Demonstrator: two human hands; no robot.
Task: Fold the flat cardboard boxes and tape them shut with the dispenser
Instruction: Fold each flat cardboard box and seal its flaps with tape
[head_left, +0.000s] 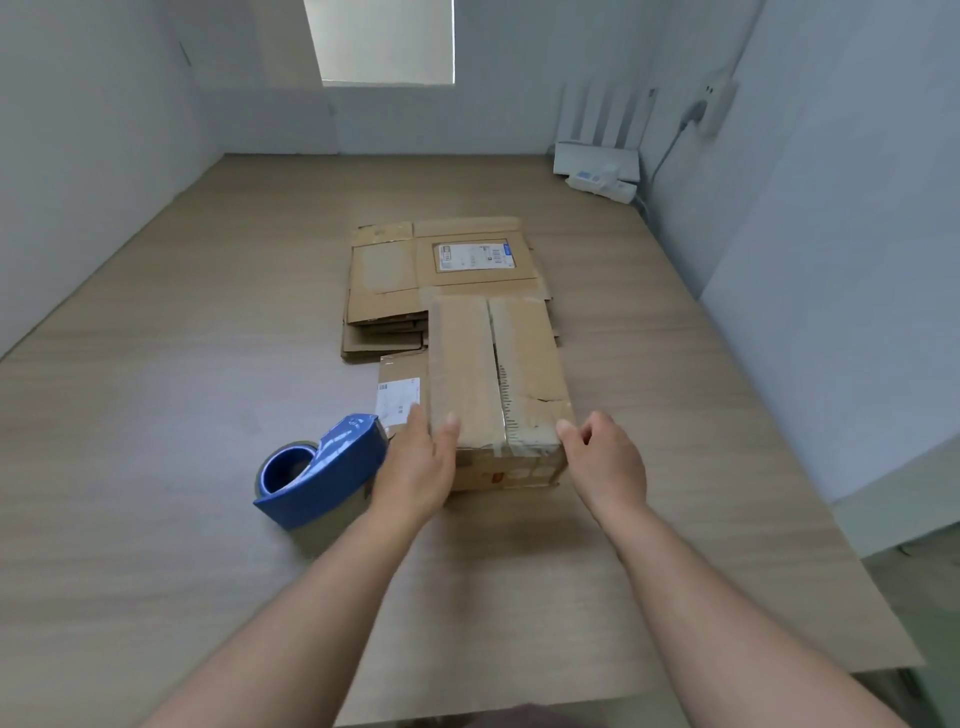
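Closed cardboard box (498, 384) on the tabletop (156, 395), hands apart at its near corners.
Scuffed brown flaps, clear tape along the centre seam; contents hidden. The left hand (421, 467) presses straight fingers to its left side; the right hand (605, 462), loosely curled, touches the right corner, grip unclear. Glossy blue tape dispenser (322, 473) just left; flattened boxes (415, 280) stacked behind. Pale wood-grain surface, grey walls, white router (597, 156).

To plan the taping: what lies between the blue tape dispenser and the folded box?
The left hand, touching the box beside the dispenser; the head view shows it.
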